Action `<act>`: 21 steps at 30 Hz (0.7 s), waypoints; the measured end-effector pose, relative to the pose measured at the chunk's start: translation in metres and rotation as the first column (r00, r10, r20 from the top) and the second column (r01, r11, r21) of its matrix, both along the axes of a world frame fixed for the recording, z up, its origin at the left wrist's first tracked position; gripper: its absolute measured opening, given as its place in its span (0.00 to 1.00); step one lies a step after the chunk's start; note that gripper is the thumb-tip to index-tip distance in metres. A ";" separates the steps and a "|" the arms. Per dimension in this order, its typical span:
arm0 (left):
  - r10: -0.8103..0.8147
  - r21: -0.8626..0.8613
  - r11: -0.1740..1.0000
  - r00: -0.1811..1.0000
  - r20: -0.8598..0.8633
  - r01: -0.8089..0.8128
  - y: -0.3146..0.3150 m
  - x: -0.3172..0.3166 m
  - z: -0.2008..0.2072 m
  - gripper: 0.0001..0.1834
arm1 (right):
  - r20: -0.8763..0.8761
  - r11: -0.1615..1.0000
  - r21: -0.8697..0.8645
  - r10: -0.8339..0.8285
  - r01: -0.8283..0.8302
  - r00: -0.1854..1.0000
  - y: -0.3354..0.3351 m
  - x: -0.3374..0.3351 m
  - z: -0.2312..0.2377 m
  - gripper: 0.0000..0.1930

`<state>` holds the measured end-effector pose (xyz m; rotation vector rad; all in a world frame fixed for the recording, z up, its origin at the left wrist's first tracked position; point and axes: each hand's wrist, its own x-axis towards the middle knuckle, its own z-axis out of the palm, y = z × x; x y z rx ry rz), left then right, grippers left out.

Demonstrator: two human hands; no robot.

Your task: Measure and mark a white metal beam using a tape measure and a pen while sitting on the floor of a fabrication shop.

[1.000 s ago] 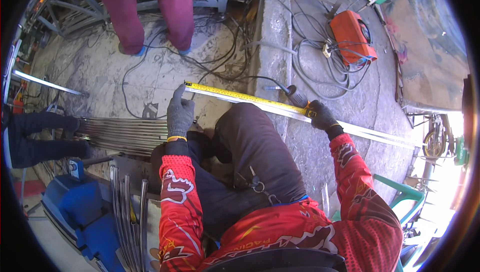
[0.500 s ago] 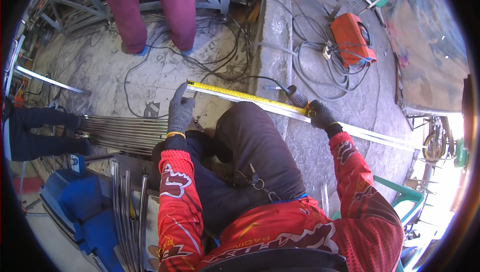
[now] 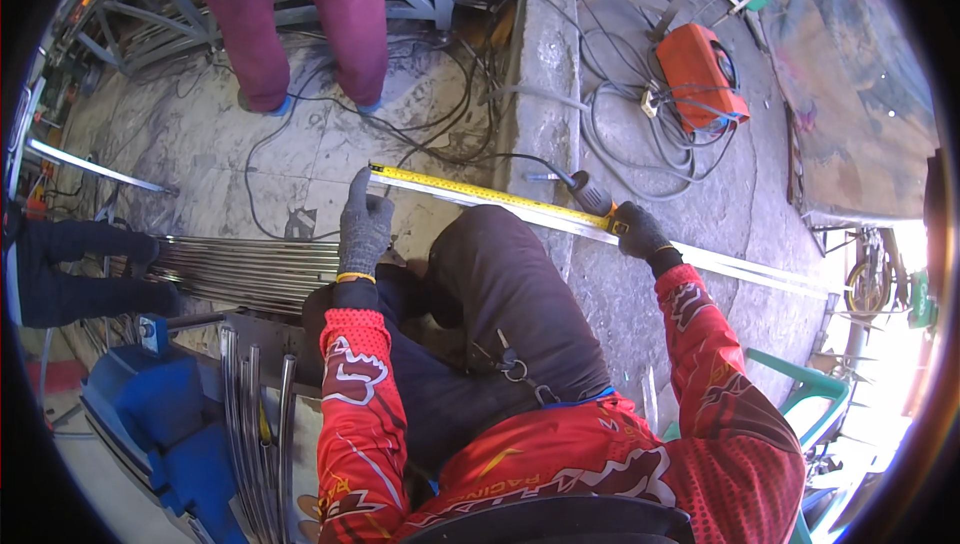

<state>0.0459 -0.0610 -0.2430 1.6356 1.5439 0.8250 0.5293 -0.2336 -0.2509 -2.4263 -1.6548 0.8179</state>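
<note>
A yellow tape measure (image 3: pixel 478 191) is drawn out along a long, pale metal tube (image 3: pixel 735 265), which slants across in front of my knee. My right hand (image 3: pixel 641 230), in a dark glove, is closed around the tape's case, beside the tube. At the far left end of the blade, the stretched index finger of my gloved left hand (image 3: pixel 366 229) touches the tip. Its thumb stands apart below, and the other fingers are partly hidden. Just above the right hand, a dark-handled tool with a cable (image 3: pixel 590 194) lies close against the tape.
Shiny metal tubes (image 3: pixel 245 272) lie stacked at left, near a person's dark trouser legs (image 3: pixel 90 269). Another person in maroon trousers (image 3: pixel 335 29) stands ahead among loose cables. A red machine (image 3: pixel 700 79) with coiled cable sits at right. A blue machine (image 3: pixel 165 414) stands lower left.
The view has shifted very slightly. Both hands keep their places on the tape measure, and nothing has been picked up or let go.
</note>
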 end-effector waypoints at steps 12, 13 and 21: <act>0.084 0.010 0.996 0.992 0.095 -0.086 -0.002 0.012 0.008 0.35 | 0.023 1.000 0.006 -0.007 0.007 1.000 -0.003 0.003 0.001 0.21; 0.092 0.022 0.995 0.993 0.074 -0.094 -0.002 0.009 0.007 0.36 | 0.018 1.000 0.002 -0.001 0.001 1.000 -0.002 0.002 0.001 0.21; -0.016 0.079 0.997 0.999 -0.034 0.018 0.002 -0.003 -0.008 0.37 | 0.005 0.999 0.053 -0.001 0.001 1.000 -0.001 0.002 -0.004 0.21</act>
